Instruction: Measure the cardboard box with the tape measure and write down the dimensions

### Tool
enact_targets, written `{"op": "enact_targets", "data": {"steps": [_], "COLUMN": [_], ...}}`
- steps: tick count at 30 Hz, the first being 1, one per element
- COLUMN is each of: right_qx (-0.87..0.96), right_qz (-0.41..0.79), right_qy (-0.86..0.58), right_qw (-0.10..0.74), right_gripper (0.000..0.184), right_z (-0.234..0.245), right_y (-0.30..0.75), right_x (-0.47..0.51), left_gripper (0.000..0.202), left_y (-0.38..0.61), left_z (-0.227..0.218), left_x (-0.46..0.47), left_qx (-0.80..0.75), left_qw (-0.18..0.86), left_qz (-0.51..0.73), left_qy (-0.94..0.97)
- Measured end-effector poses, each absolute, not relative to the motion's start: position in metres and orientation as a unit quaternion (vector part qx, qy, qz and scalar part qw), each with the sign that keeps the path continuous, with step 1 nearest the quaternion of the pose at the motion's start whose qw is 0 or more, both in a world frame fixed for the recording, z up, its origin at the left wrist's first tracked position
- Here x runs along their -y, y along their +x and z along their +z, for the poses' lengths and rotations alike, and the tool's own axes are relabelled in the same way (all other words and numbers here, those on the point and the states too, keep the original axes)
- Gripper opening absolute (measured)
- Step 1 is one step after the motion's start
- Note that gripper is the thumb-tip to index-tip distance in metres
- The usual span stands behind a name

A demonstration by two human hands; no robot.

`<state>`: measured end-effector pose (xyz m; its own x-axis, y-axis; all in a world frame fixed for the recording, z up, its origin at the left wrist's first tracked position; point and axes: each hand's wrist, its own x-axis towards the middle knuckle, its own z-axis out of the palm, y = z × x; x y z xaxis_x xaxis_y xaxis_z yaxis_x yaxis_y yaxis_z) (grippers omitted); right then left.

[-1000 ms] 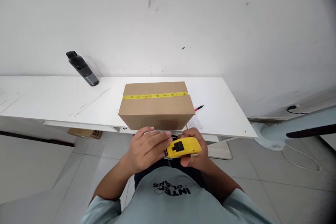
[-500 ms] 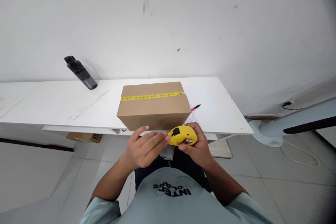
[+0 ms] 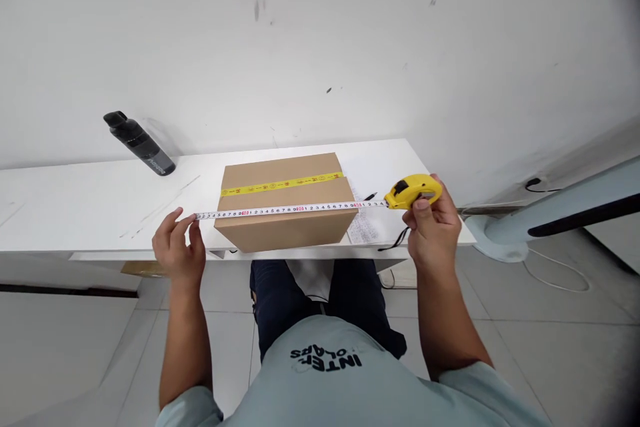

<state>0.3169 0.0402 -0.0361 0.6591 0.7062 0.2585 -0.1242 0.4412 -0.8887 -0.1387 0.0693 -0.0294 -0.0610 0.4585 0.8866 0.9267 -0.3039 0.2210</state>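
Note:
A yellow tape measure (image 3: 413, 191) is gripped in my right hand (image 3: 436, 223), to the right of the box, with a black wrist strap hanging from it. Its white blade (image 3: 280, 211) is drawn out leftward across the near part of the box top. The blade's free end is pinched by my left hand (image 3: 181, 245), beyond the box's left side. Beneath the blade, the closed brown cardboard box (image 3: 287, 230) sits on the white shelf; yellow printed packing tape (image 3: 283, 185) runs along its top.
A black bottle (image 3: 141, 144) stands at the left by the wall. Right of the box lie a written sheet of paper (image 3: 364, 230) and a dark-tipped pencil (image 3: 371, 197), partly covered by the blade. The white shelf's (image 3: 430, 230) right edge ends near a pale blue stand (image 3: 515, 233).
My hands have moved apart, left hand leftward and right hand rightward and up. The tape measure's blade now stretches between them over the box. The view has shifted slightly.

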Motion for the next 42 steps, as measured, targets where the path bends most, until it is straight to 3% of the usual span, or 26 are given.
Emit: {"op": "enact_targets", "data": {"steps": [11, 38, 42], "right_qx": [0.394, 0.398, 0.399], "right_qz": [0.273, 0.272, 0.279], "right_qy": [-0.46, -0.478, -0.477], "right_qw": [0.747, 0.734, 0.731], "right_gripper": [0.071, 0.081, 0.082], "right_z": [-0.043, -0.044, -0.043], "right_y": [0.293, 0.294, 0.292], "right_x": [-0.063, -0.067, -0.066], "left_gripper": [0.034, 0.026, 0.025], "left_y": [-0.105, -0.078, -0.083], "left_z": [-0.02, -0.032, -0.032], "left_x": [-0.062, -0.051, -0.053], "left_qx": [0.446, 0.494, 0.498], "left_qw": [0.165, 0.157, 0.088], "left_qz": [-0.521, -0.534, -0.553], "left_qy": [-0.709, -0.668, -0.662]}}
